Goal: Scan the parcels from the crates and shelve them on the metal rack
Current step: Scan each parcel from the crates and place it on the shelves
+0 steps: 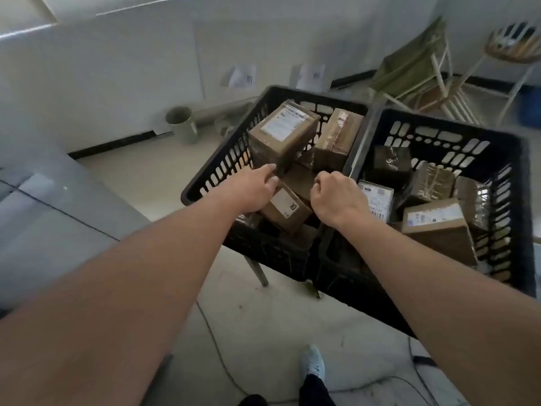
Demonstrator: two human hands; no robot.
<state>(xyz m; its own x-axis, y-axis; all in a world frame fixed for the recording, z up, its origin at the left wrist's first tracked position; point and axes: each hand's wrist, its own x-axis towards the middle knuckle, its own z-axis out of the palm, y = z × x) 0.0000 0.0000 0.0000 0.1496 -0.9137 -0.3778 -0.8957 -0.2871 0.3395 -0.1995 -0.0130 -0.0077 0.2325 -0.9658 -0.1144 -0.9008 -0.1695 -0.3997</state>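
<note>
Two black plastic crates stand side by side on a raised stand. The left crate [205,177] holds several brown parcels: a tall labelled parcel [282,133], a taped parcel [338,139] and a small parcel with a white label [288,210]. The right crate [515,177] also holds several labelled parcels [436,230]. My left hand [254,190] reaches into the left crate, index finger stretched to the tall parcel's lower corner, the other fingers resting on the small parcel. My right hand [341,199] hovers curled beside the small parcel, with nothing visible in it.
A grey table [44,218] lies at the left. On the floor behind the crates stand a grey-green bucket [181,124], a folding chair [415,71] and a round side table [515,45]. Cables [222,361] cross the floor near my shoe [313,363].
</note>
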